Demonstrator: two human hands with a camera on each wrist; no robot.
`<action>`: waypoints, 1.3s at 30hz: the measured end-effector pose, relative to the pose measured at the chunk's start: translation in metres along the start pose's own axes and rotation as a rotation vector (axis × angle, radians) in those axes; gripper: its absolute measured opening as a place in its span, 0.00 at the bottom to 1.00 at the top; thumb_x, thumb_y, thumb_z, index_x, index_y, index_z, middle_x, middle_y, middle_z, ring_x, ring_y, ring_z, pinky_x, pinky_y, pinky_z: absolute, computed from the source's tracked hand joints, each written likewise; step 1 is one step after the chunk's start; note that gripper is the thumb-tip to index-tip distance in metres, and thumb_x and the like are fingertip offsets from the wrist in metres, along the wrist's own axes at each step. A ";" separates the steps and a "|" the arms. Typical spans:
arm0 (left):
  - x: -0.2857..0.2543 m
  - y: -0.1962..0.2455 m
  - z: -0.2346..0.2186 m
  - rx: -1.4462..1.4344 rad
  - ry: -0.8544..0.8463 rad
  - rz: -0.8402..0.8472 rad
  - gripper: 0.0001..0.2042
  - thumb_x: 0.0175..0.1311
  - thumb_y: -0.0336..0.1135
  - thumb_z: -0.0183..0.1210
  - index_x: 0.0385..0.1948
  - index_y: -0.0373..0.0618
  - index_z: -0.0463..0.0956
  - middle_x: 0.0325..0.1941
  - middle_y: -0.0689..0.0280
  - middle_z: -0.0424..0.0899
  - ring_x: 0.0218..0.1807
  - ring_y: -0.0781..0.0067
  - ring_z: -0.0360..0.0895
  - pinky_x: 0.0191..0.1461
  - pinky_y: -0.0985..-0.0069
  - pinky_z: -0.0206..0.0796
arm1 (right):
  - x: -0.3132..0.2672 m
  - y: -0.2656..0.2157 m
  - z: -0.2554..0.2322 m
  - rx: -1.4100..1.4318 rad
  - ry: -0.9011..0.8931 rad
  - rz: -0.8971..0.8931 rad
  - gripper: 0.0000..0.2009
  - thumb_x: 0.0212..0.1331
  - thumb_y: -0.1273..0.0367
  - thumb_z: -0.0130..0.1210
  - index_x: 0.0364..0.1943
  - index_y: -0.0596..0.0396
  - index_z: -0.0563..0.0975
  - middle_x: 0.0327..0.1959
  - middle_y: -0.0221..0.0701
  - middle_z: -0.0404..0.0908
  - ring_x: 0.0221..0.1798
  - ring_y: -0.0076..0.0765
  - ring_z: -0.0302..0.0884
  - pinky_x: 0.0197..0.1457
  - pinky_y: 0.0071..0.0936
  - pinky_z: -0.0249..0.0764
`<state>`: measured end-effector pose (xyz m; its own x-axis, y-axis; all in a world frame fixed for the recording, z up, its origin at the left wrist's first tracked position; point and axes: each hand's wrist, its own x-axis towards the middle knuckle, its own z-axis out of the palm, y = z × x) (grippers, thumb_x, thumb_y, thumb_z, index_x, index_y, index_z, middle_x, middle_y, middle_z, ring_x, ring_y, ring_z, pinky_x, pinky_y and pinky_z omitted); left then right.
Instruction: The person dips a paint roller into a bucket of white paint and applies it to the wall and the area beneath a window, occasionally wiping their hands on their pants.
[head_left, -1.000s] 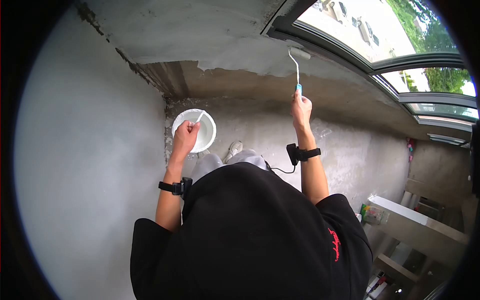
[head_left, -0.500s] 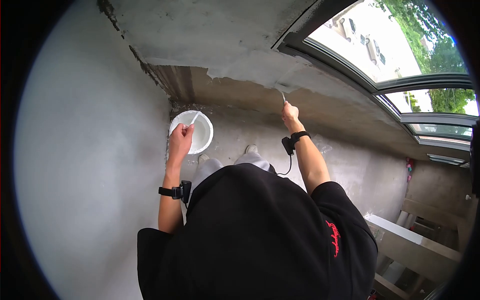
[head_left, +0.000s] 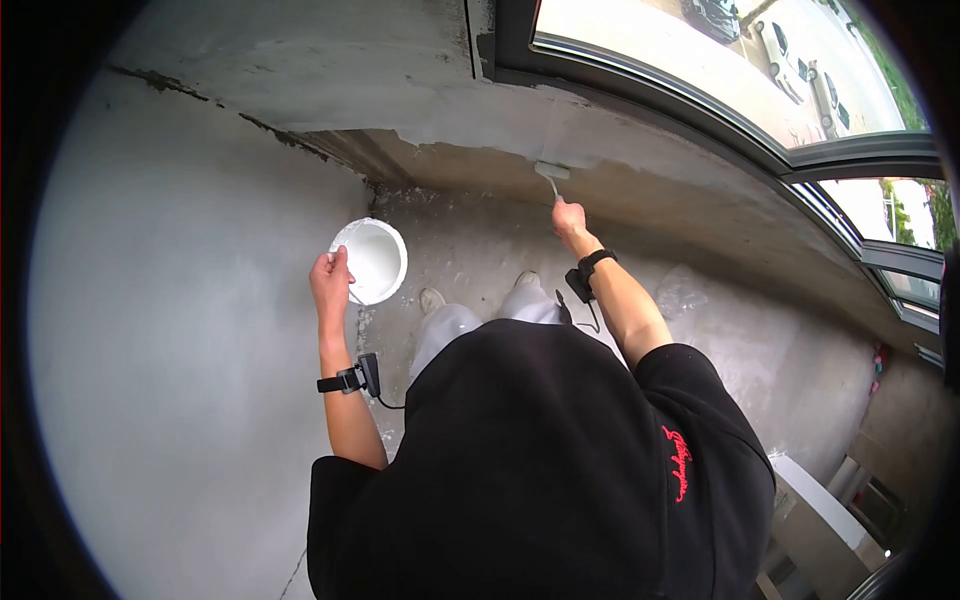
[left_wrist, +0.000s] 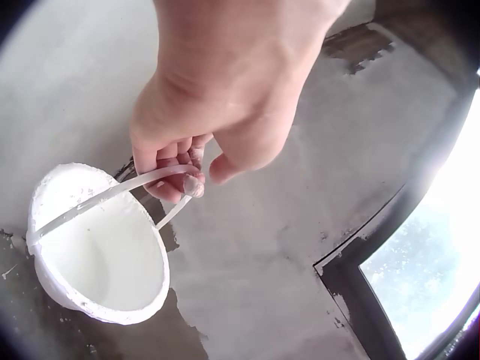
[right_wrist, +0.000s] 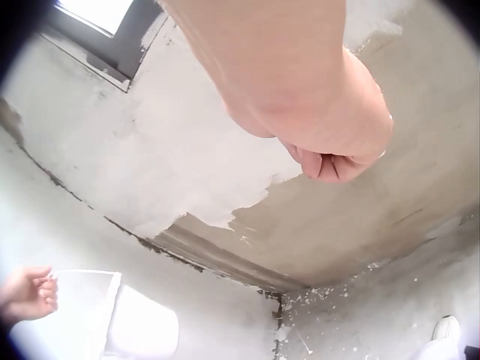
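Observation:
A white bucket (head_left: 398, 238), coated with paint around its rim and with whitish paint inside, hangs at the left. My left hand (head_left: 331, 285) holds it by its thin handle (left_wrist: 105, 196), with fingers curled around the top of the loop. My right hand (head_left: 571, 222) grips a paint roller (head_left: 552, 171) by its handle, which the hand mostly hides. The white roller sleeve lies at the wall below the window, along the lower edge of the pale painted area. In the right wrist view the roller is hidden behind the hand.
Bare brown wall (head_left: 470, 170) shows under the pale paint. A dark-framed window (head_left: 640, 85) fills the upper right, and a smooth grey wall (head_left: 180, 330) stands close on the left. Paint specks dot the concrete floor (head_left: 450, 240). A pale-topped ledge (head_left: 820, 500) lies at lower right.
The right hand has brought the roller down the wall from beside the window frame to the paint's lower edge. The left hand and bucket have shifted left, and the head view has turned.

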<state>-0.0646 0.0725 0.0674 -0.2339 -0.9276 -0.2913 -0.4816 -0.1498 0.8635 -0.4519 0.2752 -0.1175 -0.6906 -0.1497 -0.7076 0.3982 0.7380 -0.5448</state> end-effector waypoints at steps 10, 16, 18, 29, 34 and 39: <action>-0.015 0.007 0.036 -0.051 -0.032 -0.001 0.13 0.69 0.39 0.57 0.27 0.38 0.73 0.16 0.71 0.72 0.20 0.84 0.68 0.27 0.82 0.61 | -0.033 0.004 0.009 -0.159 -0.032 -0.027 0.29 0.65 0.51 0.44 0.44 0.69 0.78 0.48 0.56 0.79 0.56 0.58 0.75 0.59 0.45 0.69; -0.007 0.007 0.046 -0.050 -0.163 0.006 0.14 0.68 0.39 0.57 0.27 0.38 0.73 0.18 0.70 0.74 0.20 0.83 0.69 0.27 0.81 0.61 | -0.068 -0.014 0.015 -0.184 0.006 -0.103 0.29 0.65 0.50 0.44 0.43 0.70 0.79 0.46 0.57 0.80 0.54 0.60 0.76 0.57 0.46 0.71; -0.007 0.007 0.049 -0.062 -0.197 0.004 0.13 0.68 0.38 0.57 0.26 0.40 0.72 0.18 0.71 0.73 0.20 0.84 0.68 0.27 0.82 0.60 | -0.074 -0.019 0.020 -0.170 0.033 -0.109 0.29 0.65 0.50 0.44 0.42 0.70 0.79 0.45 0.57 0.80 0.53 0.60 0.77 0.57 0.46 0.71; 0.017 -0.020 0.031 -0.081 -0.341 0.118 0.14 0.68 0.39 0.57 0.28 0.37 0.72 0.19 0.68 0.75 0.20 0.81 0.70 0.25 0.79 0.61 | -0.151 -0.021 0.005 -0.014 0.285 -0.363 0.29 0.66 0.49 0.45 0.36 0.67 0.80 0.36 0.55 0.81 0.45 0.59 0.79 0.50 0.48 0.72; 0.014 -0.011 0.026 -0.121 -0.340 0.146 0.14 0.68 0.40 0.57 0.29 0.36 0.72 0.19 0.68 0.75 0.20 0.81 0.70 0.25 0.79 0.61 | -0.231 -0.054 -0.026 0.049 0.379 -0.478 0.25 0.66 0.50 0.47 0.33 0.64 0.77 0.28 0.50 0.80 0.36 0.55 0.79 0.41 0.45 0.71; 0.015 -0.018 0.029 -0.128 -0.326 0.156 0.14 0.68 0.40 0.57 0.29 0.36 0.72 0.19 0.68 0.75 0.20 0.82 0.70 0.24 0.79 0.61 | -0.243 -0.061 -0.026 -0.083 0.430 -0.486 0.26 0.67 0.50 0.46 0.36 0.64 0.76 0.28 0.52 0.79 0.37 0.59 0.78 0.42 0.48 0.71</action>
<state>-0.0837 0.0712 0.0359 -0.5623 -0.7881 -0.2506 -0.3147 -0.0764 0.9461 -0.3244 0.2831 0.0992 -0.9670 -0.2149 -0.1370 -0.0559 0.7033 -0.7087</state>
